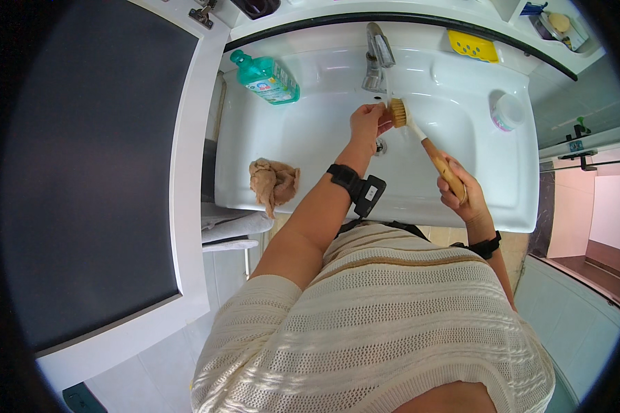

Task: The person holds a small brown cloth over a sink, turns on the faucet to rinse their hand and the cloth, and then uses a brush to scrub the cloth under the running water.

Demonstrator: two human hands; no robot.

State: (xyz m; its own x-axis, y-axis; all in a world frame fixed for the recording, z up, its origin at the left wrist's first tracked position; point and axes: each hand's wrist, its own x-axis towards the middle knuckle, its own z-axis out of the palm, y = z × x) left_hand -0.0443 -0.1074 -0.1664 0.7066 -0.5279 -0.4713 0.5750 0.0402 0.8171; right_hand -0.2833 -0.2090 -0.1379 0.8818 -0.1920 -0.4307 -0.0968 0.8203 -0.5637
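My right hand (460, 188) is closed round the wooden handle of a scrub brush (442, 168), whose pale bristles face left beneath the faucet. My left hand (368, 123) is at the bristles, its fingers bent in the thin stream of water; whether they touch the bristles or hold anything small cannot be told. Above both hands stands the chrome faucet (377, 57). The drain of the white washbasin (310, 139) shows just below my left fingers. A crumpled brown cloth (274, 180) lies on the basin's front left edge.
A green bottle (268, 80) lies at the basin's back left, a white jar (508, 112) stands at the right. Behind the rim is a yellow soap dish (473, 46). An open cabinet door (188, 155) fills the left side. Gray towels (237, 227) hang below the basin's left corner.
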